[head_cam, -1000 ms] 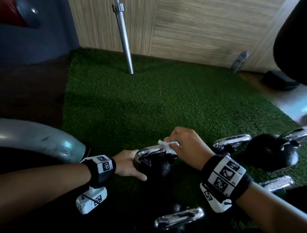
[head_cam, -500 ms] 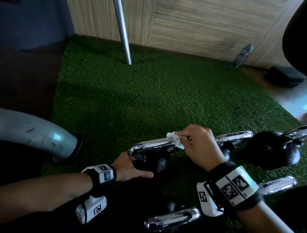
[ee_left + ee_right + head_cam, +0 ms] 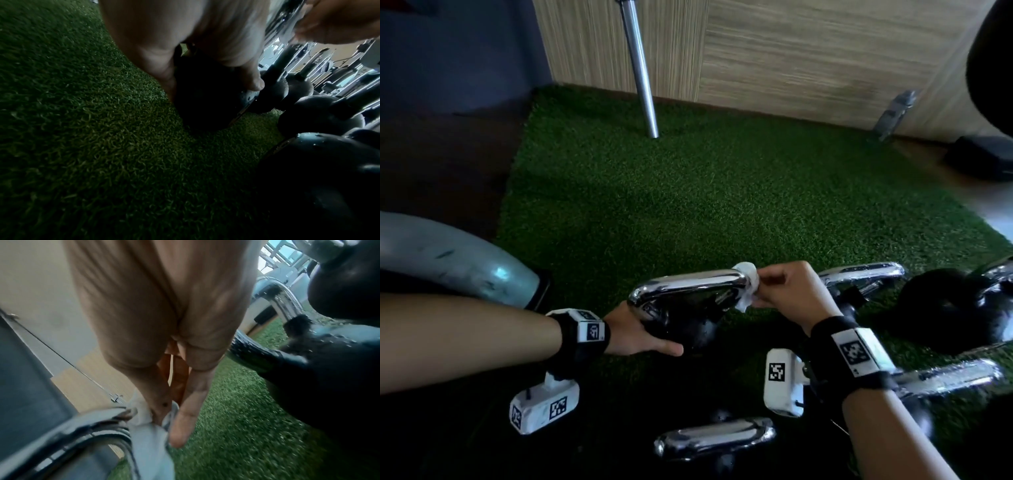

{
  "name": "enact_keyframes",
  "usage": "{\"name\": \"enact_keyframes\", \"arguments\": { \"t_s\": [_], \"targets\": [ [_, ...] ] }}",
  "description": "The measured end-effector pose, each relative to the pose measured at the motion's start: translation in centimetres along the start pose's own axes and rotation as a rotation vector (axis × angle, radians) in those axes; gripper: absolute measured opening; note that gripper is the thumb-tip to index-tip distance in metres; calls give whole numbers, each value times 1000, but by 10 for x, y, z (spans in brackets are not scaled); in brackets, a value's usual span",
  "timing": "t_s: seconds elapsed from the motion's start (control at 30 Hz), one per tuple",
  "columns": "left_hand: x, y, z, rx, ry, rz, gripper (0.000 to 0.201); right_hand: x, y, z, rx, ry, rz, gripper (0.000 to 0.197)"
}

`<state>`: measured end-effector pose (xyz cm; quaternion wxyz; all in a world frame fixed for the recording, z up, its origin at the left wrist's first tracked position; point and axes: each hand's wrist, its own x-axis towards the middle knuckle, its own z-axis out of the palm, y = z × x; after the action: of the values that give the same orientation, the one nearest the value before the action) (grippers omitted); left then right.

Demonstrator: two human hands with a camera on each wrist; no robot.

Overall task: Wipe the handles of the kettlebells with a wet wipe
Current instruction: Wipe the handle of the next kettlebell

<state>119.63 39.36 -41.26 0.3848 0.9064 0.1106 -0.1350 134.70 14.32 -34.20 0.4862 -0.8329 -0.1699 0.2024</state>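
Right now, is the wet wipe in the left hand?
No, the right hand pinches the wet wipe against the handle, while the left hand grips the kettlebell body.

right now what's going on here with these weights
A person is cleaning weights on green turf. The right hand pinches a white wet wipe around the right bend of a chrome handle, while the left hand cups that kettlebell by its black body to steady it. Other kettlebells stand close by.
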Motion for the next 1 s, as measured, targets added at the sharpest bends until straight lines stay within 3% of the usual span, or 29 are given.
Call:
{"name": "enact_keyframes", "arguments": {
  "t_s": [0.1,0.27,0.4,0.5,0.6,0.67,0.73,0.8,0.87,0.93,1.0],
  "targets": [
    [-3,7,2,10,21,0,80,0,15,11,-74,-82,45,24],
    [-3,10,-2,32,-13,63,124,8,20,21,-257,-151,65,24],
    [-12,15,1,39,31,66,95,8,12,1,-314,-196,20,13],
    [-11,13,3,21,54,-9,90,-1,4,-18,-219,-122,7,21],
    [-14,10,-3,72,-29,-98,87,-17,-10,-32,-133,-71,-91,17],
    [-19,5,-13,110,-48,-142,63,-29,-26,-34,-54,-51,-174,10],
    [-28,-1,-27,54,119,-184,48,-36,-41,-29,-16,-3,-246,10],
    [-42,-2,-43,-116,427,-177,44,-41,-57,-19,-1,25,-300,13],
    [-57,10,-56,-349,723,-71,27,-44,-71,-7,-24,40,-382,15],
    [-69,40,-63,-591,767,94,16,-46,-83,5,-41,45,-461,15],
    [-77,76,-64,-749,635,199,19,-49,-96,17,-48,25,-528,12]
  ]
}}
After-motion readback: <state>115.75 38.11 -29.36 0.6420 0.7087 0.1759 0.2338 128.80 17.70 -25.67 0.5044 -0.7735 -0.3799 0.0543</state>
